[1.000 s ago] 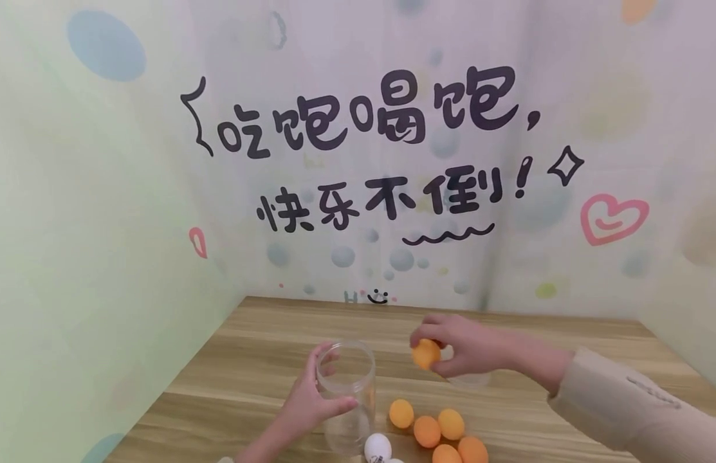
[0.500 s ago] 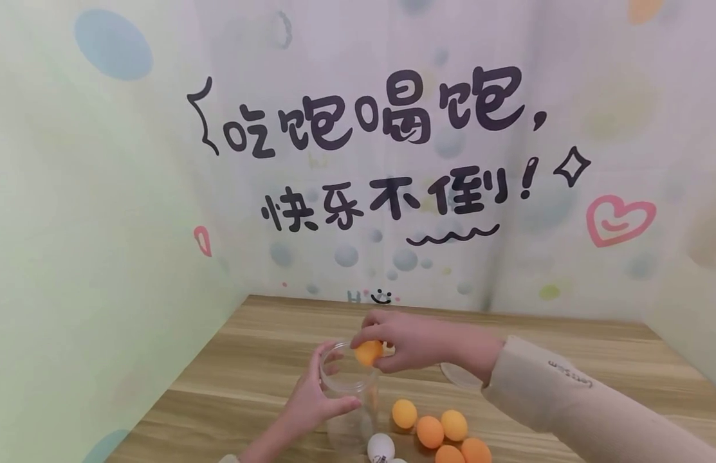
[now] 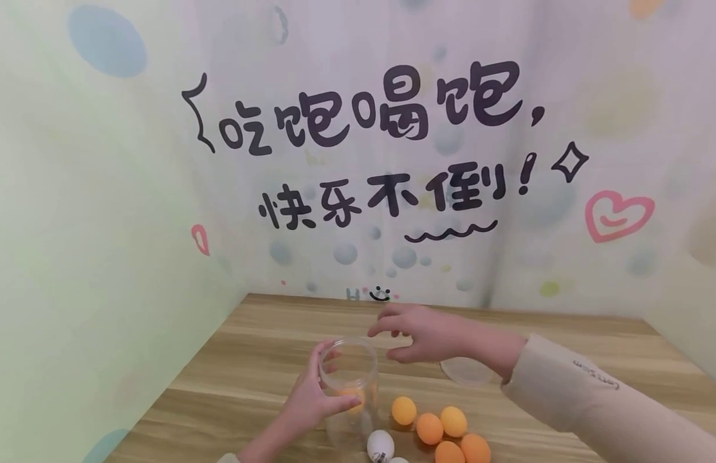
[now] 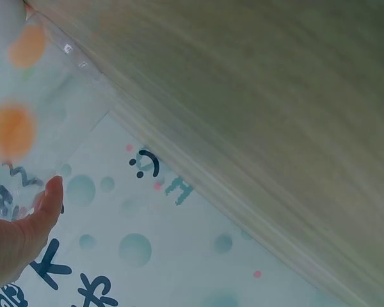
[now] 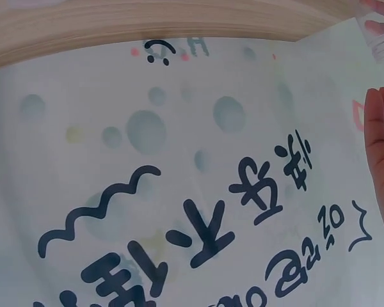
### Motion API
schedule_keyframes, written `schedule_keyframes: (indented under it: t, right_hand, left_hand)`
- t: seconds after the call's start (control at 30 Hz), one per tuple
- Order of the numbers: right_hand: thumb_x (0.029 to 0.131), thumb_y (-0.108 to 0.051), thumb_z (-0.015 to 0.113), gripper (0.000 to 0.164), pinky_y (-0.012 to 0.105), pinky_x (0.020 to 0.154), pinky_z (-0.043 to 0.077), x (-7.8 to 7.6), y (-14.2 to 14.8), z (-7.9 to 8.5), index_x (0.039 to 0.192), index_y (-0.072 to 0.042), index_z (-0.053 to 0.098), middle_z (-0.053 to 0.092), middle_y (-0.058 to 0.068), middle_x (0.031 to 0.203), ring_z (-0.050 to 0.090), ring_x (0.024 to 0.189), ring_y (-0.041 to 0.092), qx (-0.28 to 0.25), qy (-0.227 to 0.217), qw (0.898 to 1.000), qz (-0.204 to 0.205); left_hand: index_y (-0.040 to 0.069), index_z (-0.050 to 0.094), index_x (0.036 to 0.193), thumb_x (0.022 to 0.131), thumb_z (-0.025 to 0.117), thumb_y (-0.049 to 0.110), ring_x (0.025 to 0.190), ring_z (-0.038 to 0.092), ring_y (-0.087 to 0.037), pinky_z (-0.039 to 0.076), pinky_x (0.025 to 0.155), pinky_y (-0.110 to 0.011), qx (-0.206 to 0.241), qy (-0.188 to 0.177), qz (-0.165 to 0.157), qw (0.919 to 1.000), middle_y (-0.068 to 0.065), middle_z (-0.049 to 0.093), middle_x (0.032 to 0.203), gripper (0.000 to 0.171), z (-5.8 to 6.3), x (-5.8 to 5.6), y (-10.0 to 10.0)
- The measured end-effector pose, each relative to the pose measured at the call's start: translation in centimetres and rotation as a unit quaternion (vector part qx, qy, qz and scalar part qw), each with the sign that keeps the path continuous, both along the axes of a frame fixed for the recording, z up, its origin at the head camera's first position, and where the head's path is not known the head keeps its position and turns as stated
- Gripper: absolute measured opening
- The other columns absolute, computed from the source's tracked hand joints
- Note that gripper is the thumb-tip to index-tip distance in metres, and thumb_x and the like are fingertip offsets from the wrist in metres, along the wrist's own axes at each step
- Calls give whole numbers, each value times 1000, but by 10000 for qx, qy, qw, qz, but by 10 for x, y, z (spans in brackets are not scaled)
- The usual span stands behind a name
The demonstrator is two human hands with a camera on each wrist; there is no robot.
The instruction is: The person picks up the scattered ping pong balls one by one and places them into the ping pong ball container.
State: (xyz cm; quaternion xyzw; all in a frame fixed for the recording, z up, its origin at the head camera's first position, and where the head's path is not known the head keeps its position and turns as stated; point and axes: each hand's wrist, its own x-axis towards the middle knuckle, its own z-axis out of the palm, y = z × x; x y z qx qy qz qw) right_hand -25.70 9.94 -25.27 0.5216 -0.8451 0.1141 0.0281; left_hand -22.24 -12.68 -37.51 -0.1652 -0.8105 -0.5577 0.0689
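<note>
Clear jar [image 3: 348, 427] is held upright by the left hand [image 3: 311, 400], fingers and thumb curled round its wall; one orange ball [image 3: 352, 393] is seen inside. By its base two white balls [image 3: 381, 444] are grouped. Beside the jar's mouth the right hand [image 3: 418, 334] is raised, fingers parted and loosely bent, nothing held. Five loose orange balls [image 3: 430, 429] are clustered on the wooden table [image 3: 265, 334], with a clear round lid [image 3: 466, 371] laid beyond them.
</note>
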Motion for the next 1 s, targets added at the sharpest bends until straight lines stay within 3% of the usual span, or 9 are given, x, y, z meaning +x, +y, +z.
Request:
schedule_keyframes:
  t: [0.17, 0.33, 0.6, 0.7, 0.87, 1.0]
  right_hand:
    - [84, -15, 63, 30, 22, 72, 46, 6, 26, -9, 113, -13, 60, 54, -1, 107, 52, 86, 9, 126, -289, 9982, -505]
    - [81, -17, 65, 28, 20, 67, 44, 15, 56, -35, 109, -17, 62, 51, -6, 99, 47, 81, 4, 163, -265, 9962, -817]
    - [81, -21, 67, 24, 17, 59, 41, 28, 99, -93, 105, -16, 64, 43, -9, 88, 45, 73, -1, 122, -854, 9939, -691]
    - [81, -21, 67, 22, 16, 57, 40, 33, 110, -111, 103, -17, 64, 44, -10, 88, 45, 71, -3, -31, -733, 9963, -455]
    - [84, -19, 64, 20, 16, 58, 39, 41, 124, -128, 104, -23, 62, 47, -15, 90, 44, 72, -4, -260, -1174, 9922, -318]
    - [86, -26, 62, 18, 17, 57, 38, 43, 130, -134, 104, -22, 58, 47, -16, 94, 42, 74, -5, -348, -1634, 9846, -509]
  left_hand:
    - [9, 27, 135, 64, 83, 16, 116, 44, -37, 41, 85, -44, -33, 92, 71, 9999, -18, 44, 132, 91, 1, 1, 1]
    - [10, 28, 135, 63, 83, 15, 114, 45, -35, 42, 85, -45, -61, 122, 110, 9998, -16, 45, 131, 91, 1, 1, 1]
    - [10, 28, 136, 64, 83, 17, 115, 44, -35, 41, 86, -47, -50, 10, 94, 9999, -15, 44, 133, 91, 3, 2, 1]
    - [8, 27, 136, 64, 83, 19, 116, 44, -36, 41, 86, -49, -14, -13, 79, 10000, -16, 44, 132, 92, 4, 2, 1]
    - [9, 27, 135, 63, 83, 20, 116, 44, -37, 42, 85, -49, -16, 0, 56, 10000, -16, 44, 132, 92, 3, 2, 1]
    - [10, 27, 135, 63, 83, 19, 117, 44, -38, 41, 85, -49, -2, 7, 45, 10000, -15, 44, 133, 91, 2, 1, 1]
